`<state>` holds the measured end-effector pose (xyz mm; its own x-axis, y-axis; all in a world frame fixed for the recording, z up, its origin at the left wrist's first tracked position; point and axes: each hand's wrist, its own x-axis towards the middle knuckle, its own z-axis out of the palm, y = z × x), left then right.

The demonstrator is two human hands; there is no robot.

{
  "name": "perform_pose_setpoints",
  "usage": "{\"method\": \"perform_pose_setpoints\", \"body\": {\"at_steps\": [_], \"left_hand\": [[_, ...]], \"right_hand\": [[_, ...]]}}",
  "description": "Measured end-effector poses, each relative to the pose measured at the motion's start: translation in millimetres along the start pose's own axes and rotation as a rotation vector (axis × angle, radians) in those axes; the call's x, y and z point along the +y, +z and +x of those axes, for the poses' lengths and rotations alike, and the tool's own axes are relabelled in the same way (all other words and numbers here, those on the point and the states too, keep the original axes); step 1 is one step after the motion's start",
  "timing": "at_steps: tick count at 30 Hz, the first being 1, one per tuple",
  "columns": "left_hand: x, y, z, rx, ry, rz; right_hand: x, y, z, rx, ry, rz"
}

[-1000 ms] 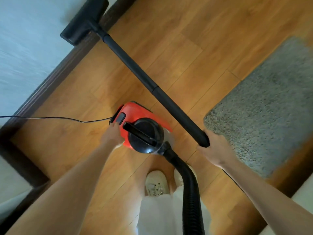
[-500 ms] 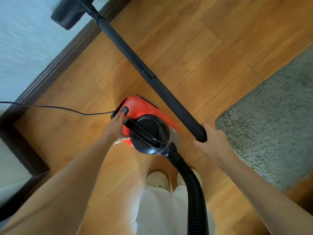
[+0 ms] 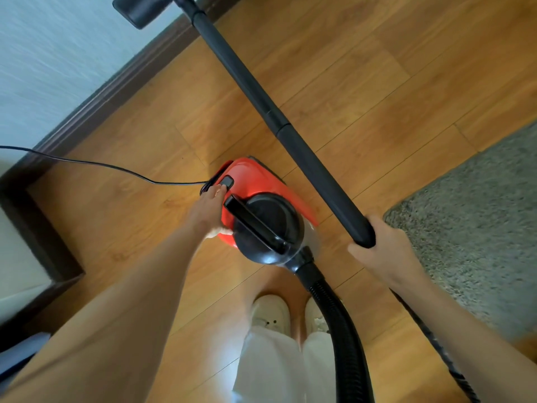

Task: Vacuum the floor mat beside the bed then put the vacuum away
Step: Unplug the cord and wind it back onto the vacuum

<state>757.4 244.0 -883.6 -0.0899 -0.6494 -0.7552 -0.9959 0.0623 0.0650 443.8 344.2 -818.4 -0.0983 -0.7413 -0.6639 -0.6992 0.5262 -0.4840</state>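
My left hand (image 3: 209,205) fingertip rests on the red canister vacuum (image 3: 255,196)'s black switch (image 3: 226,181); press squarely. Right hand (image 3: 383,251) clamps the black wand (image 3: 305,158), grey shaggy mat (image 3: 476,222) just beyond it.

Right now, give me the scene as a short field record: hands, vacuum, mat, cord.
left hand: fingertip on the dark button of the red vacuum body
right hand: grips the lower end of the black wand
floor head: raised against the wall, off the mat
grey mat: on the floor, right of the vacuum
cord: runs left from the body
hose: attached to the body
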Motion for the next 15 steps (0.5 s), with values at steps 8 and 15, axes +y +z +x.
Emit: {"method": "perform_pose_setpoints", "body": {"at_steps": [8, 15], "left_hand": [[0, -15, -14, -0.102, 0.010, -0.025], [20, -43, -44, 0.127, -0.025, -0.309]], "right_hand": [[-6, -11, -17, -0.007, 0.028, -0.009], [-17, -30, -39, -0.016, 0.048, -0.028]]}}
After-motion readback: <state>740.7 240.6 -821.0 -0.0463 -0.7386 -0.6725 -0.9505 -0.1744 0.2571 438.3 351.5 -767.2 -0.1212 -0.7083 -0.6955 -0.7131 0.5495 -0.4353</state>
